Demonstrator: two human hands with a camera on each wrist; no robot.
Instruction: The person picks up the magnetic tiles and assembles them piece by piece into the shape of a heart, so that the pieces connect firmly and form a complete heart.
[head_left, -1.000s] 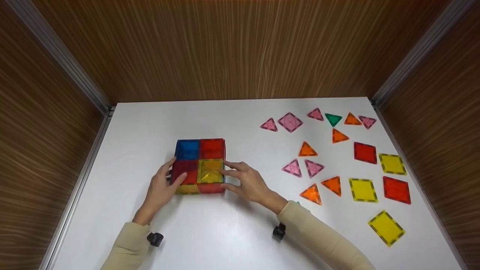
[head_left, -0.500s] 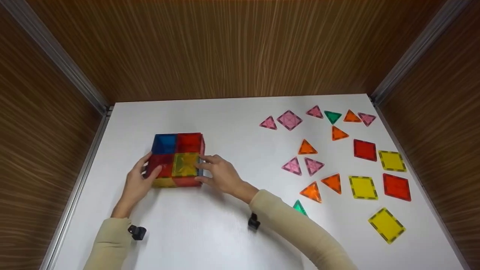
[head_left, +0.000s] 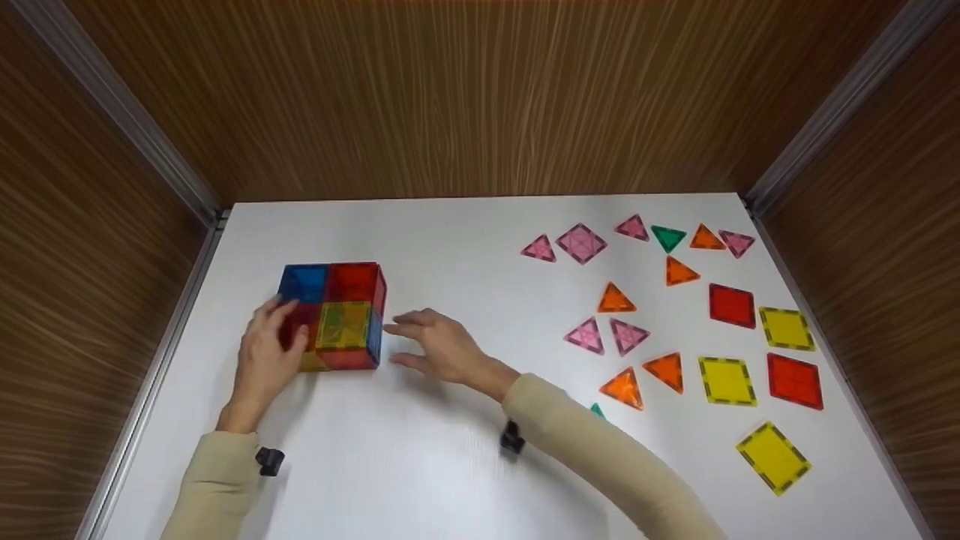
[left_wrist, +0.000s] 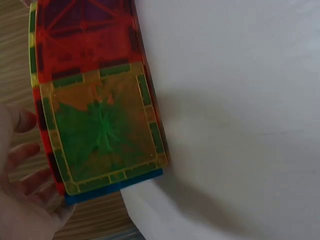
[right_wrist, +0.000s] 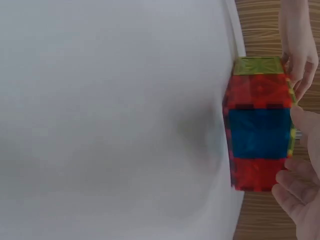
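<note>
A low block (head_left: 352,285) built of translucent magnetic tiles in blue, red and yellow stands on the left half of the table. Over its left side hovers my left hand (head_left: 262,352), fingertips near the top edge, thumb in front of a red tile. In the left wrist view its spread fingers lie beside the yellow tile (left_wrist: 105,127), with a blue tile (left_wrist: 115,186) along the bottom. My right hand (head_left: 446,349) is just right of the block, its relaxed fingers apart from it in the head view. Red and blue side tiles (right_wrist: 260,132) face it.
Loose tiles lie on the right half: pink triangles (head_left: 630,337), orange triangles (head_left: 624,388), a green triangle (head_left: 668,238), a pink square (head_left: 581,244), red squares (head_left: 795,381) and yellow squares (head_left: 727,381). Wood-grain walls (head_left: 480,97) enclose the white table (head_left: 420,465).
The block has moved left across the table, both hands with it. My right hand has come away from its right side, and my left hand's fingers have loosened and shifted up.
</note>
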